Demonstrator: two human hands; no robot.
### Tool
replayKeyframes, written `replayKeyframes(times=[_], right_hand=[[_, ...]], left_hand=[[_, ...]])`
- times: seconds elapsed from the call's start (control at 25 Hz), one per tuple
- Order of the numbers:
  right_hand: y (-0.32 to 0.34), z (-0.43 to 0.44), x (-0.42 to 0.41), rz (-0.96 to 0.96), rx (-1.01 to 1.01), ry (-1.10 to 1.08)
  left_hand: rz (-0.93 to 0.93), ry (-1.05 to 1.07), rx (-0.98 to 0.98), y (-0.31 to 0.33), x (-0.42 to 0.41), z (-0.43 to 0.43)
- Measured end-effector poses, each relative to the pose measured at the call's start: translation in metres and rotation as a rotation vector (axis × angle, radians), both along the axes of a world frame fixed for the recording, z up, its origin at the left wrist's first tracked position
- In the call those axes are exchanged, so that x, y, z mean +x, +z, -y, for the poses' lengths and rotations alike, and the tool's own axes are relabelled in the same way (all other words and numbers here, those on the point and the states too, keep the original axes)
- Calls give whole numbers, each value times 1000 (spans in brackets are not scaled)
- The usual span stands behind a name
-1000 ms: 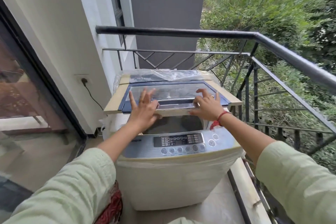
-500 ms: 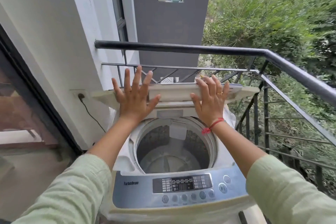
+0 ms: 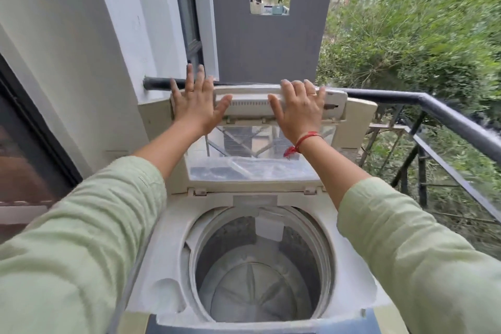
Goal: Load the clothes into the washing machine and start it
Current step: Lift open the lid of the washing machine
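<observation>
A cream top-loading washing machine (image 3: 168, 249) stands in front of me with its folding lid (image 3: 252, 165) raised upright, the clear panel facing me. Its round drum (image 3: 260, 274) is open and holds no clothes. My left hand (image 3: 196, 104) presses flat against the lid's upper left part, fingers straight and spread. On the lid's top edge rests my right hand (image 3: 299, 110), fingers over the folded section; a red thread circles that wrist. No clothes are in view.
A black metal railing (image 3: 447, 114) runs behind and to the right of the machine, with trees beyond. A white wall (image 3: 81, 49) and dark door frame (image 3: 35, 127) are at left. A grey wall (image 3: 271, 43) stands behind.
Both hands have pushed the lid from lying nearly flat over the drum up to upright. The view has come closer, and the drum is now fully exposed.
</observation>
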State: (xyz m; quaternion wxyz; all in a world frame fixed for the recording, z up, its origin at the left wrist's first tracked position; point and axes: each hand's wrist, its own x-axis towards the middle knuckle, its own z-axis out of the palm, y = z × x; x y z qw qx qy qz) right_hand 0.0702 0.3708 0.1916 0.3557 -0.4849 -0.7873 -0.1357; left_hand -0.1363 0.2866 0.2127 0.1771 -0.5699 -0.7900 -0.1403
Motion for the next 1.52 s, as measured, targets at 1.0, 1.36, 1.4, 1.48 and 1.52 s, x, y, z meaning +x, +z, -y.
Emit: replayKeyframes(times=[1.0, 1.36, 1.4, 1.48, 1.52], right_hand=[[6, -44, -19, 5, -126, 15], [-31, -13, 1, 228, 132, 179], [-30, -12, 0, 226, 115, 162], [-30, -8, -2, 225, 87, 140], [-30, -6, -3, 220, 73, 140]], left_hand=[[27, -124, -47, -30, -10, -12], [-10, -116, -88, -30, 7, 21], [-14, -112, -89, -30, 7, 24], [-25, -101, -89, -31, 8, 31], [-24, -97, -92, -32, 8, 35]])
